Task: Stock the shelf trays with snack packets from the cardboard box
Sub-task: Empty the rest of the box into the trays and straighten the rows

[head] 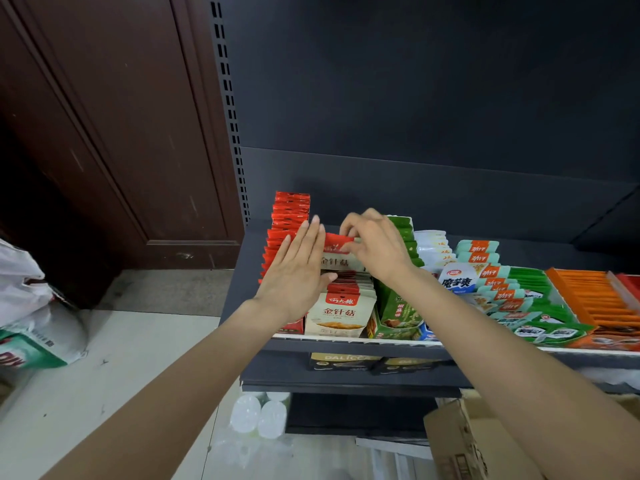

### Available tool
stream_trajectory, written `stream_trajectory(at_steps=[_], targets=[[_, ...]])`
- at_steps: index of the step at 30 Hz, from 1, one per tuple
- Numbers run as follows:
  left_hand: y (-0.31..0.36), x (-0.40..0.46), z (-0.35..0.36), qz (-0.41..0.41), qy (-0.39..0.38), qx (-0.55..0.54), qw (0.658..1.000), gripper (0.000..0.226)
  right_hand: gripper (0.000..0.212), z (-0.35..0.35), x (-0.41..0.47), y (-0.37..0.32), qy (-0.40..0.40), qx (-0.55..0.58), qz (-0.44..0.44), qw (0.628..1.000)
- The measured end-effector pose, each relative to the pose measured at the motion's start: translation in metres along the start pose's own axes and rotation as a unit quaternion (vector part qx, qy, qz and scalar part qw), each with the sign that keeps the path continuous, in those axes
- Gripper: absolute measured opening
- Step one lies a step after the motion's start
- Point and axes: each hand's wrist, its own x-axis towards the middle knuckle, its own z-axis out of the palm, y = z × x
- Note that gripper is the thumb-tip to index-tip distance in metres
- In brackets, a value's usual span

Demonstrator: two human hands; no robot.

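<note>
Shelf (346, 344): right hand (375, 247) pinches packet (337, 252) upright behind cream row (346, 306); left hand (298, 271) flat, steadying.

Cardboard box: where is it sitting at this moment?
In the head view the cardboard box sits at the bottom right, on the floor below the shelf, partly hidden behind the person's right forearm.
</note>
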Motion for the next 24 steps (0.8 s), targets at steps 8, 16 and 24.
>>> stream_trajectory(at_steps=[8, 16, 24], targets=[[0.005, -0.002, -0.002, 0.021, -0.019, 0.034, 0.999, 0.059, 0.039, 0.008, -0.02, 0.006, -0.148, -0.045, -0.011, 0.988], [0.005, -0.004, 0.0, 0.017, -0.048, 0.08, 0.995, 0.054, 0.058, 0.007, -0.053, -0.003, -0.245, -0.072, 0.036, 0.966], [0.01, 0.013, -0.001, -0.039, -0.062, 0.029, 0.997, 0.053, 0.06, 0.01, -0.078, -0.015, -0.139, -0.128, 0.013, 0.982]])
